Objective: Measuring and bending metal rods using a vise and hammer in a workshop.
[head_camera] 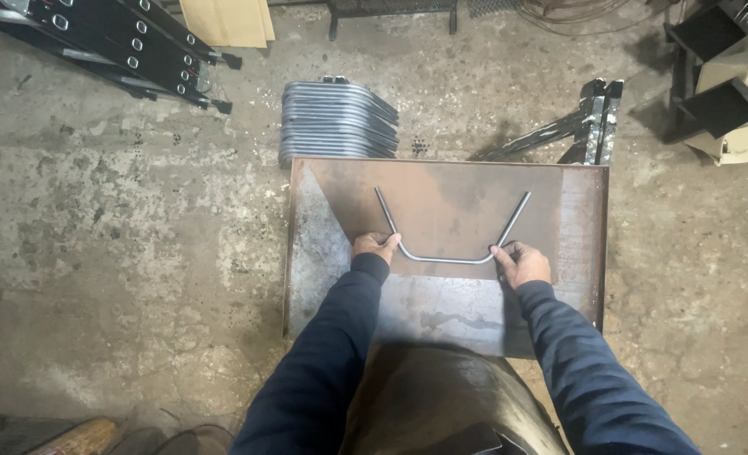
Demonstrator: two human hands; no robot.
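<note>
Black frames [129, 46]: far left, top; flat steel with slotted holes, lying on the concrete floor [121, 253]. Cardboard [226, 21] just right of them, against the top edge.

Rod stack [336, 122]: bent grey rods, nested one on another, on the floor just beyond the plate's far left corner. Same shape as the piece in hand, by the look of it.

Plate [466, 194]: rusty steel sheet serving as bench top; a greyer, scuffed wedge along its left side. Bears only the rod and the two hands.

Left hand [375, 247]: closed round the rod at its left bend, knuckles up, resting on the plate.

Rod [445, 259]: thin round steel, bent into a shallow open trough; flat middle run near the body, both ends angling up and outward across the plate. Lies flat on the plate, middle of it. Judged light for its length, stiff, not fragile; smooth and likely a little slippery. Best held at the two bends, as here, to stop it rolling or twisting.

Right hand [521, 263]: fingers pinched on the rod at its right bend, also down on the plate.

Steel stand [589, 126]: angled bars, floor, beyond the plate's far right corner.

Boxes [740, 93]: far right, black and cream, contents not visible.

No open container in view.
</note>
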